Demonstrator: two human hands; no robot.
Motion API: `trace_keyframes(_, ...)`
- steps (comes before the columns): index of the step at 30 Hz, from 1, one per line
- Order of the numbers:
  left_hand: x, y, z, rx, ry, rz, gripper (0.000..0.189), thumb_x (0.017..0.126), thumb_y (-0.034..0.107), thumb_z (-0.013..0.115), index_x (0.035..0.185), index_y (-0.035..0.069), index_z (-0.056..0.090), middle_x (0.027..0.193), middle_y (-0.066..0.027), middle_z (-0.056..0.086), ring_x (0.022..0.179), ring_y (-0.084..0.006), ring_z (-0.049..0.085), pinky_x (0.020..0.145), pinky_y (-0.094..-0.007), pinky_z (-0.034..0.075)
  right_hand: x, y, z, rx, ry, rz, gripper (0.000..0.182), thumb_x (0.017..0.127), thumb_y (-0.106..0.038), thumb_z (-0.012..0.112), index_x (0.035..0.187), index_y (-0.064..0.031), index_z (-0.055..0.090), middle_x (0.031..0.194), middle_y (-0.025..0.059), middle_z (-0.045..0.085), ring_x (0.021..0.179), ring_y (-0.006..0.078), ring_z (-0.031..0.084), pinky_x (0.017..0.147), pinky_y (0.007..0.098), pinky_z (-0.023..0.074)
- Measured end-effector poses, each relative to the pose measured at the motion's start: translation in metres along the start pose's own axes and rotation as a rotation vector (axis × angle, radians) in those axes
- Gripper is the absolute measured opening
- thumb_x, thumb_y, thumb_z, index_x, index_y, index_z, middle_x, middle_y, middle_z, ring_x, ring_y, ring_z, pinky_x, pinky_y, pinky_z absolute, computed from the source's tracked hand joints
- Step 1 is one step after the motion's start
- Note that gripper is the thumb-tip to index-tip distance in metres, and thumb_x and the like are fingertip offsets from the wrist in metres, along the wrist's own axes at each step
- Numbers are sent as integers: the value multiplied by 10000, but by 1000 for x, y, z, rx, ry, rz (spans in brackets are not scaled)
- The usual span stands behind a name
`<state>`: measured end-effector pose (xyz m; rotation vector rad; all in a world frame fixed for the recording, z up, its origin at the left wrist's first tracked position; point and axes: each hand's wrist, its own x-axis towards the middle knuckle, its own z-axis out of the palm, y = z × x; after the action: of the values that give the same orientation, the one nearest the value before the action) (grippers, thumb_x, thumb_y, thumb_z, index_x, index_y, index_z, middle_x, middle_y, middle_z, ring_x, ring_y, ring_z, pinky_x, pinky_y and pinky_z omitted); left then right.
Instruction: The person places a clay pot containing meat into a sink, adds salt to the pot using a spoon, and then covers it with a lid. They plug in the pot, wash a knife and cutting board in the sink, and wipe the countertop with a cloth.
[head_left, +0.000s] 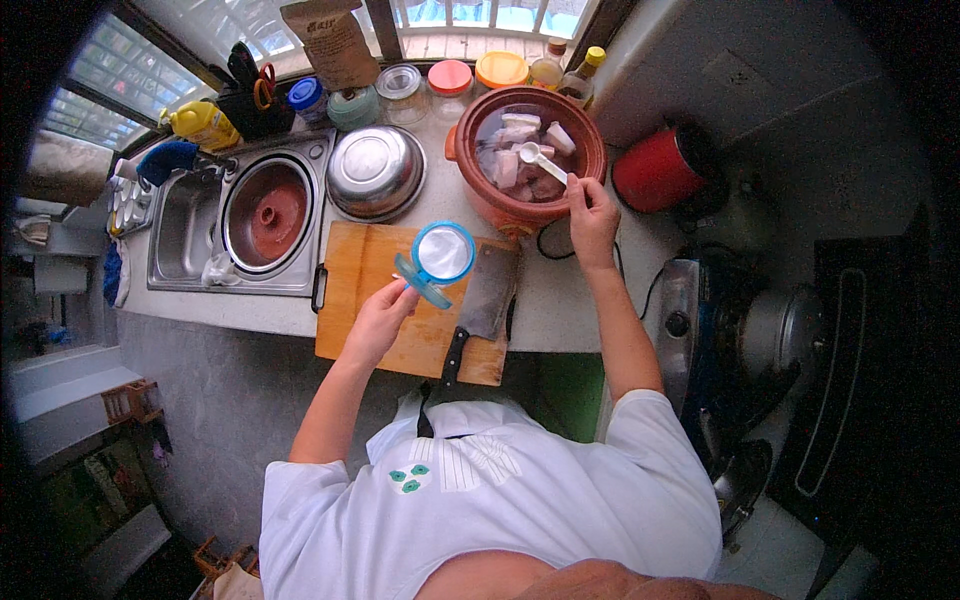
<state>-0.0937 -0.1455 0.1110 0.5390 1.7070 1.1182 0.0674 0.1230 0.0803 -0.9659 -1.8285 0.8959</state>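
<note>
My right hand (594, 217) pinches the handle of a small white measuring spoon (541, 160), whose bowl is over a reddish-brown clay cooker pot (463, 120). Pale and pink chunks of meat (506, 166) lie in liquid in the pot. With my left hand (382, 315) I hold a jar with a blue rim (444, 253), its hinged translucent lid flipped back towards me; white contents show inside. The jar is above a wooden cutting board (375, 337), where a black-handled cleaver (484, 300) lies at the right side. Whether the spoon holds anything, I cannot tell.
Left of the board is a steel double sink (187, 225) with a reddish-brown lid (289, 232) in one basin. An upturned steel bowl (375, 165) stands behind the board. Jars (401, 94) and bottles (586, 75) line the window. A red appliance (656, 171) and gas stove (679, 322) are at right.
</note>
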Motion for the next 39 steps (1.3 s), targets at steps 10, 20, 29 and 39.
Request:
trace_keyframes(10,0,-1,3,-23,1,18,229,927,245,490,944,40,591,760,38,480,718,-74,420,681,-223,375,47,21,-28,-173,91,-86,244,882,-183,552,728,5,530,639,129,535,572,224,517,558,334,413)
trace_keyframes(20,5,-3,4,-43,-8,33,219,928,235,487,926,41,589,756,40,474,713,-70,421,677,-220,372,49,30,-32,-229,73,-118,259,883,-202,546,722,-1,520,642,140,515,582,271,520,559,356,405)
trace_keyframes(29,5,-1,3,10,-7,-2,240,929,256,492,944,38,592,764,34,482,725,-75,433,686,-228,380,58,32,-28,-192,72,-70,253,882,-203,551,723,-6,538,665,137,547,600,239,544,566,341,418)
trace_keyframes(39,4,-5,3,-2,0,3,257,932,264,488,992,40,601,791,39,506,742,-67,437,702,-220,386,71,18,1,-147,-10,-187,236,880,-188,554,738,-1,536,635,112,526,581,181,524,566,317,422)
